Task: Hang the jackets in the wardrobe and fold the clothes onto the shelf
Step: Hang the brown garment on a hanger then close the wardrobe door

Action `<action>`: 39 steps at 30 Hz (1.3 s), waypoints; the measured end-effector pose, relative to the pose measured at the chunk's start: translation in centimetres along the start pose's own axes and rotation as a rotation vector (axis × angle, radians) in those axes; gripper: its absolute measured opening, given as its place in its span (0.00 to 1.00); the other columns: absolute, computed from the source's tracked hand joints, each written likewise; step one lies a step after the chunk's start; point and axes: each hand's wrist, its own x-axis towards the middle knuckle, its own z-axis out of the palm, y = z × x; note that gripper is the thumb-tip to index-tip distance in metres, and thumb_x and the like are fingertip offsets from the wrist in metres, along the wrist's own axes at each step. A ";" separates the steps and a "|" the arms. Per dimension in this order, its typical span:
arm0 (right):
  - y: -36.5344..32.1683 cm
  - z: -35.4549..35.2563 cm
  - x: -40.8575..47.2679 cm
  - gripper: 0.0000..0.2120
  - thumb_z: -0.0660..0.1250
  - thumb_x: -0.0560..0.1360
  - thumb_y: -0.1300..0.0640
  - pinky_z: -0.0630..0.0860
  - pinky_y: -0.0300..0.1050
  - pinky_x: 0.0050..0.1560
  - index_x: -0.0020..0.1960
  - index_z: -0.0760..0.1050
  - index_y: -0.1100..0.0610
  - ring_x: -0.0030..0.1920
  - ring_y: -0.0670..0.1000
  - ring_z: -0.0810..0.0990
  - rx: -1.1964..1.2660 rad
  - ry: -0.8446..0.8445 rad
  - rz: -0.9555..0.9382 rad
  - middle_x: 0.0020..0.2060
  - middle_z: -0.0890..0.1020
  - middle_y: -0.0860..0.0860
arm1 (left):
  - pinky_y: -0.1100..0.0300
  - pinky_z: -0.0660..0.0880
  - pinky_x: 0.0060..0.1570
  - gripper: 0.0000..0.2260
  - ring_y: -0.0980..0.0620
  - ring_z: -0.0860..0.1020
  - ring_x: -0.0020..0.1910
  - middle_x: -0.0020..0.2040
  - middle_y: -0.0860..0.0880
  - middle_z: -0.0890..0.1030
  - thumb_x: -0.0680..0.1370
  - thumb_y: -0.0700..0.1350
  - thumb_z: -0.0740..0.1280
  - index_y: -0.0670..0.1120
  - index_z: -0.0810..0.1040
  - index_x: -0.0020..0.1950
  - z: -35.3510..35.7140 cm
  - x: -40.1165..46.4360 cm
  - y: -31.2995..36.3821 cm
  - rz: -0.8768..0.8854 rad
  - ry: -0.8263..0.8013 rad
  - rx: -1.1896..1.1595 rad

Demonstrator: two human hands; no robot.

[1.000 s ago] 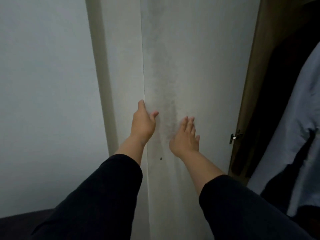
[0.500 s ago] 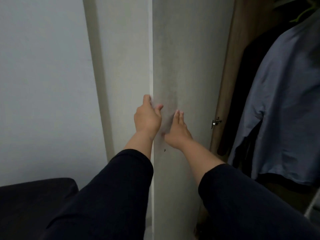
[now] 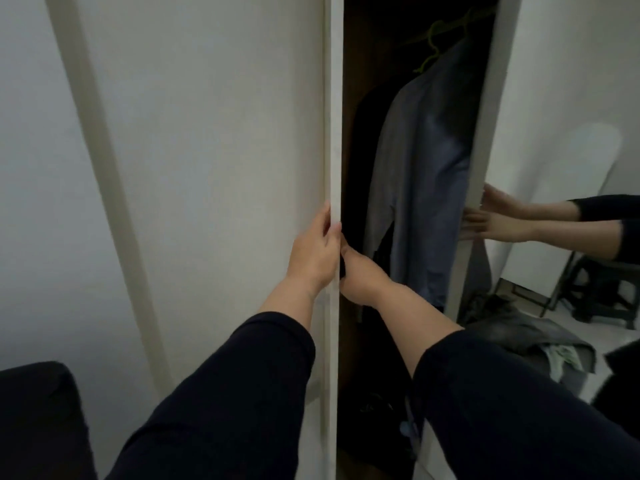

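In the middle of the frame, the left hand (image 3: 313, 252) grasps the pale front edge of the white wardrobe door (image 3: 334, 133), thumb on the near face and fingers wrapped round the edge. The right hand (image 3: 360, 275) reaches past that edge into the dark gap; its fingers are hidden, so I cannot tell its grip. Inside the wardrobe, upper centre-right, a grey-blue jacket (image 3: 426, 174) hangs on a green hanger (image 3: 433, 46) beside a dark garment (image 3: 363, 161), while a mirror (image 3: 561, 116) at right reflects both hands.

Mirror (image 3: 554, 98) at right; dark stool (image 3: 602, 289) reflected in it; black cushion (image 3: 38, 420) lower left.
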 end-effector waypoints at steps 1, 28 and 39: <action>0.9 -1.0 -0.7 0.37 0.57 0.76 0.66 0.67 0.53 0.69 0.78 0.43 0.51 0.68 0.55 0.70 -0.054 0.019 0.015 0.73 0.65 0.54 | 0.61 0.63 0.66 0.22 0.48 0.68 0.71 0.74 0.48 0.67 0.83 0.51 0.51 0.54 0.52 0.78 0.8 -0.1 0.3 0.022 -0.075 0.024; 14.1 -10.3 -4.7 0.34 0.50 0.80 0.48 0.32 0.69 0.69 0.71 0.28 0.58 0.69 0.56 0.21 -1.105 0.291 0.336 0.67 0.22 0.55 | 0.38 0.47 0.74 0.46 0.53 0.36 0.77 0.71 0.53 0.21 0.75 0.35 0.61 0.50 0.25 0.73 16.2 4.5 5.4 0.132 -0.650 0.366; 12.5 -11.0 -7.4 0.31 0.52 0.80 0.51 0.36 0.67 0.72 0.78 0.42 0.57 0.76 0.55 0.33 -1.151 0.167 0.303 0.77 0.38 0.54 | 0.42 0.51 0.74 0.41 0.47 0.57 0.77 0.77 0.50 0.31 0.75 0.35 0.61 0.49 0.35 0.77 14.4 4.9 6.1 0.150 -0.650 0.408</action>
